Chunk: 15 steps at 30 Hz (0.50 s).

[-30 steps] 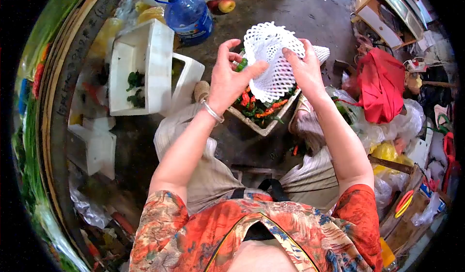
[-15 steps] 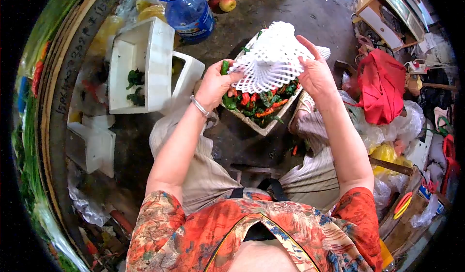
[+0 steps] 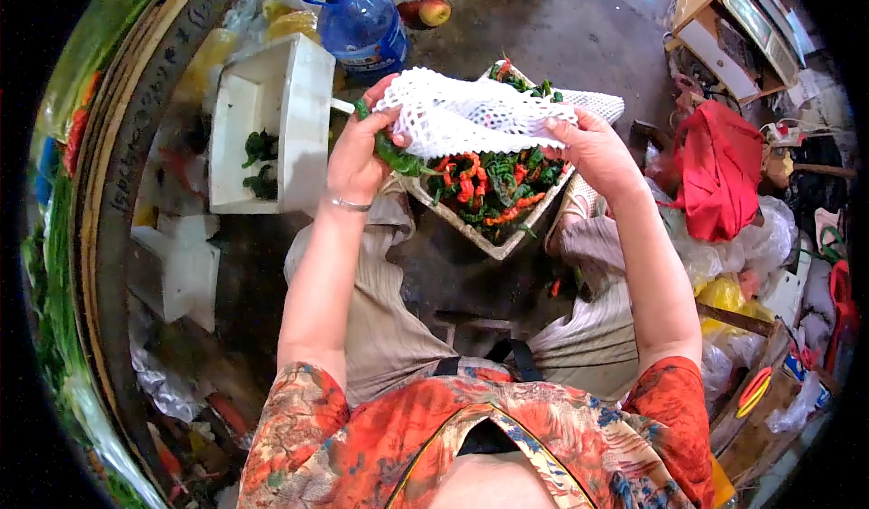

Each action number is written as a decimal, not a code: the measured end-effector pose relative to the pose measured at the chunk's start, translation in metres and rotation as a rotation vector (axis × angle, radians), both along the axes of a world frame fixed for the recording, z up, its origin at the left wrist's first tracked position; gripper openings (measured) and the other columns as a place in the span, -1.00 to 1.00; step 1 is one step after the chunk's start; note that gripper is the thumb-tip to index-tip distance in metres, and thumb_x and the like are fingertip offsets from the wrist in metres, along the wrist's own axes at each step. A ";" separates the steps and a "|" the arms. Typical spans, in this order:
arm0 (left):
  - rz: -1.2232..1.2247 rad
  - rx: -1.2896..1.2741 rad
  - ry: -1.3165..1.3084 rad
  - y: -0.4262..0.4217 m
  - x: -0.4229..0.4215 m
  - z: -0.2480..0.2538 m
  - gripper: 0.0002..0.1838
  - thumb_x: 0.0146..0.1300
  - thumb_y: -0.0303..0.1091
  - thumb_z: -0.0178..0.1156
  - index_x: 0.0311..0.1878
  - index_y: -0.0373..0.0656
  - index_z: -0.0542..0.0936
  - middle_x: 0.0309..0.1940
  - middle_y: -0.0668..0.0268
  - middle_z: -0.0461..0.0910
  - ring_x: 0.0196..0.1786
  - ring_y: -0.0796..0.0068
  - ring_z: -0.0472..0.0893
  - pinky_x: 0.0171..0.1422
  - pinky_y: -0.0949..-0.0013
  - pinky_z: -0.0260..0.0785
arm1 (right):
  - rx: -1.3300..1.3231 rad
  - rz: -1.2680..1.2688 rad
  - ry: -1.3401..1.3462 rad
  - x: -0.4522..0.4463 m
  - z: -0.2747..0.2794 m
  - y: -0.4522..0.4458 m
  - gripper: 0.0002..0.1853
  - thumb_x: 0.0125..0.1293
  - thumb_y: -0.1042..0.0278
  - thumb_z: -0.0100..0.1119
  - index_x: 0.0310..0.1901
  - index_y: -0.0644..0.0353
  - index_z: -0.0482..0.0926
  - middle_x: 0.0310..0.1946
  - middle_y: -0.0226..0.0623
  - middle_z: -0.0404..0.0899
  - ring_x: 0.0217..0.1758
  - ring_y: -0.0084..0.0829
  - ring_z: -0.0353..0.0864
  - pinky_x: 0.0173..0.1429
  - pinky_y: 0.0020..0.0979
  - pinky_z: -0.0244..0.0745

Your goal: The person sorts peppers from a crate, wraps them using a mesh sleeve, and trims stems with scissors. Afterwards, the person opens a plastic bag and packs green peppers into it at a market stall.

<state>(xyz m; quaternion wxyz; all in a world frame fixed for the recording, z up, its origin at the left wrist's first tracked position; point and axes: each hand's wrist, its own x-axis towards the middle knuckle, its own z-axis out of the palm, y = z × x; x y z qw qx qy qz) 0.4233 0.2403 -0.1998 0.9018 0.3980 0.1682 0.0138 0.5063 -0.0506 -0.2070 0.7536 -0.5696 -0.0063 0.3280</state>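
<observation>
A white foam mesh net [image 3: 471, 115] stretches between my hands above a white foam box [image 3: 496, 251]. In the box lie red peppers [image 3: 466, 178] and dark green leafy pieces [image 3: 498, 172]. My left hand [image 3: 355, 160] is closed on the net's left end; a long green piece [image 3: 398, 158], perhaps a pepper or leaf, is also in that hand, partly hidden. My right hand [image 3: 593, 151] pinches the net's right end between thumb and fingers. The net covers the middle of the box's contents.
At left stands another foam box [image 3: 312, 129] with some green leaves inside. Behind it are a blue water jug [image 3: 362, 38] and an apple [image 3: 434, 9]. On the right lie a red bag [image 3: 720, 169], plastic bags [image 3: 760, 233] and a wooden cabinet [image 3: 720, 52].
My left hand has moved left and up, drawing the net out sideways. The net is now stretched flat, and more of the box's far corner shows. My right hand has closed on the net.
</observation>
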 end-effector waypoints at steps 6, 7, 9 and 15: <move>-0.095 0.067 0.134 -0.013 -0.005 0.013 -0.72 0.35 -0.46 0.05 0.11 -0.21 0.47 -0.14 0.30 0.58 -0.27 0.62 0.58 -0.39 0.52 0.40 | 0.311 0.003 0.327 0.014 -0.007 -0.008 -0.67 0.36 0.10 0.13 0.05 0.08 0.51 0.00 -0.36 0.60 0.03 -0.38 0.57 0.07 -0.16 0.49; -0.240 0.104 0.124 -0.009 -0.008 0.010 -0.76 0.36 -0.40 0.09 0.06 -0.20 0.51 -0.21 0.34 0.61 -0.36 0.63 0.58 -0.47 0.52 0.38 | 0.333 -0.011 0.386 0.016 -0.008 -0.008 -0.65 0.38 0.08 0.09 0.08 0.06 0.49 0.00 -0.37 0.60 0.04 -0.37 0.57 0.08 -0.15 0.48; -0.321 0.048 0.104 -0.005 -0.013 0.004 -0.81 0.35 -0.28 0.15 -0.06 -0.15 0.55 -0.39 0.46 0.59 -0.53 0.68 0.50 -0.60 0.57 0.24 | 0.299 -0.062 0.413 0.017 -0.007 -0.007 -0.63 0.42 0.05 0.01 0.13 0.04 0.46 0.03 -0.37 0.60 0.05 -0.35 0.58 0.06 -0.16 0.47; -0.280 0.048 0.123 -0.023 -0.018 0.019 -0.81 0.34 -0.26 0.18 -0.08 -0.11 0.54 -0.35 0.42 0.59 -0.53 0.63 0.49 -0.58 0.51 0.22 | 0.352 -0.350 0.522 0.019 -0.006 -0.005 -0.61 0.46 0.14 -0.07 0.09 0.29 0.47 0.06 -0.16 0.57 0.12 -0.22 0.55 0.23 -0.09 0.44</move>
